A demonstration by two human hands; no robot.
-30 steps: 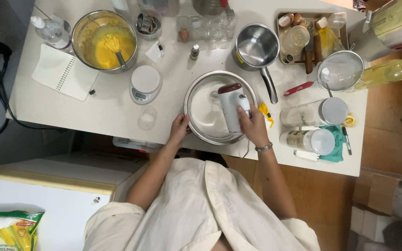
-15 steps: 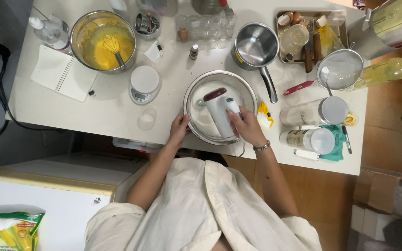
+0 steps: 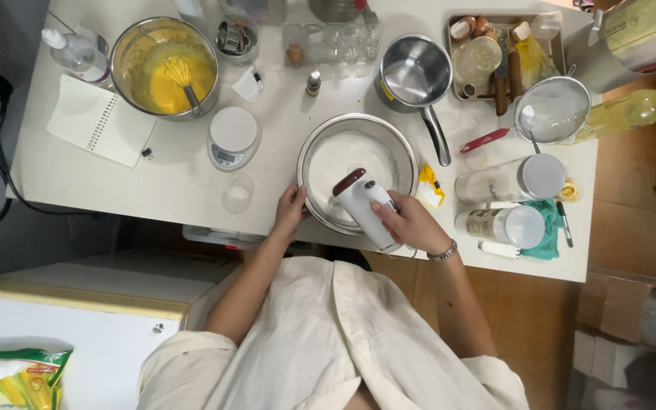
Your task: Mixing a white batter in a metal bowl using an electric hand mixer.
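Gripping a white electric hand mixer (image 3: 364,206) with a dark red end cap, the right hand (image 3: 411,222) is closed around the rear of its body, fingers wrapped over the top, a metal bracelet at the wrist. The mixer's long axis runs on a slant from the hand up and to the left, so its front end sits over the near half of the steel mixing bowl (image 3: 358,171), which holds a pale white, foamy mass; the beaters themselves are hidden under the body. The left hand (image 3: 291,212) lies curled against the bowl's near-left rim, fingers touching the metal, steadying it at the table edge; it has nothing else in its grasp. Of the two, the right hand is directly beside the bowl's near-right rim, the left opposite it, with the bowl between them and just ahead of the person. Elsewhere on the white table (image 3: 168,175), a second bowl with yellow batter and a whisk (image 3: 165,68) stands at the far left, a small kitchen scale (image 3: 234,137) between the two bowls, an empty saucepan (image 3: 416,72) beyond the mixing bowl, a sieve (image 3: 554,110) to the far right, and a spiral notebook (image 3: 100,130) on the left.
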